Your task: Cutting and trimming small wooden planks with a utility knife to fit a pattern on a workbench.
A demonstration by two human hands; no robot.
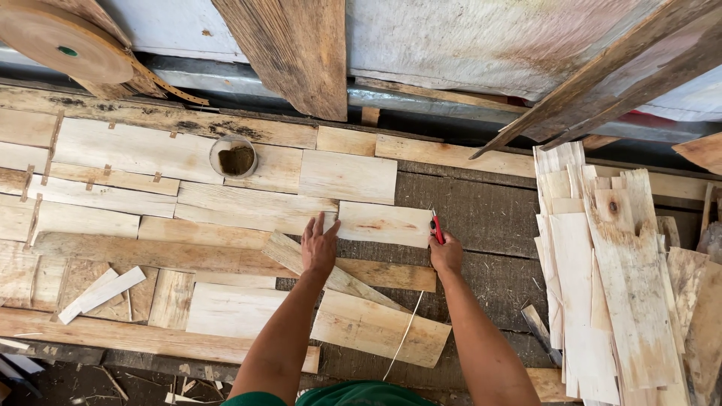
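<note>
Pale wood sheet (385,223) lies between my hands: my left hand (319,248) presses flat and open on its near corner, my right hand (445,254) grips a red knife (437,227) at its far edge. I judge trimming underway; next needs a steady, straight pull. No labels show.

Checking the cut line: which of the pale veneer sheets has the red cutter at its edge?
The small sheet right of the left hand; the right hand holds the red cutter against its right edge.
</note>
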